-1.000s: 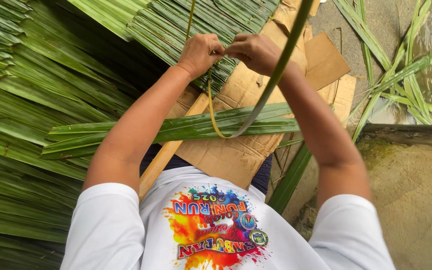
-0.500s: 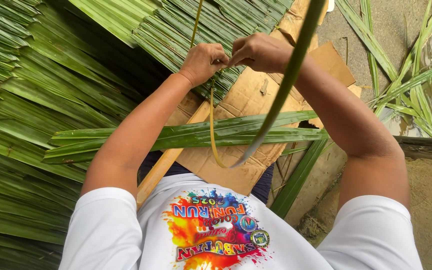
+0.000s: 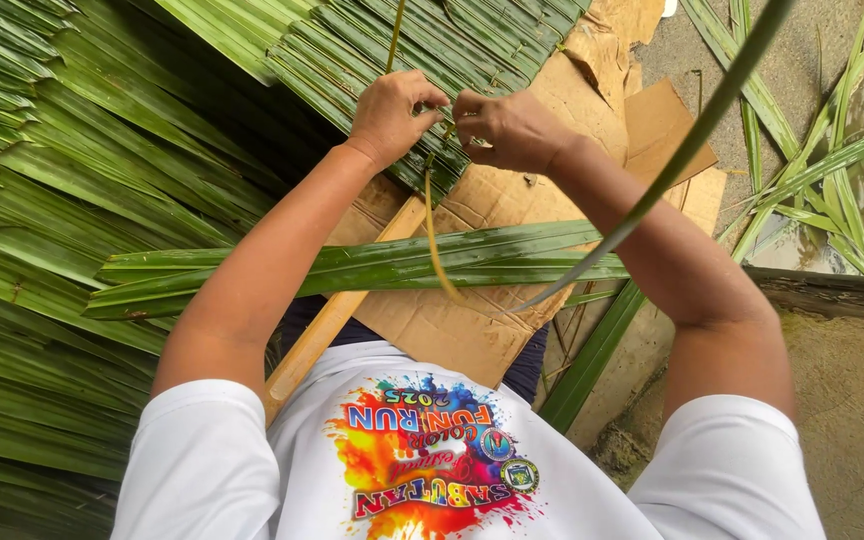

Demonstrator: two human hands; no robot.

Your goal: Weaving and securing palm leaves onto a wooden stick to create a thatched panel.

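Outdoor thatch-weaving spot: stacked palm leaves [image 3: 102, 200]

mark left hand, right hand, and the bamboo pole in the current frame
left hand [image 3: 389, 115], head view, on the back of the hand.
right hand [image 3: 507, 128], head view, on the back of the hand.
bamboo pole [image 3: 327, 325], head view, on the bare shaft below the palm leaves.

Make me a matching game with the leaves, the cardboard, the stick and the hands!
Things:
1. folded palm leaves
2. cardboard
3. wooden stick
4. hands: left hand, right hand

Descriptions:
A. brown, flat, under the leaves
B. pinching a thin yellowish strip
C. green, lying across the lap
D. pale tan, long, slanting out from beneath the leaves

Pairs: 1-C, 2-A, 3-D, 4-B
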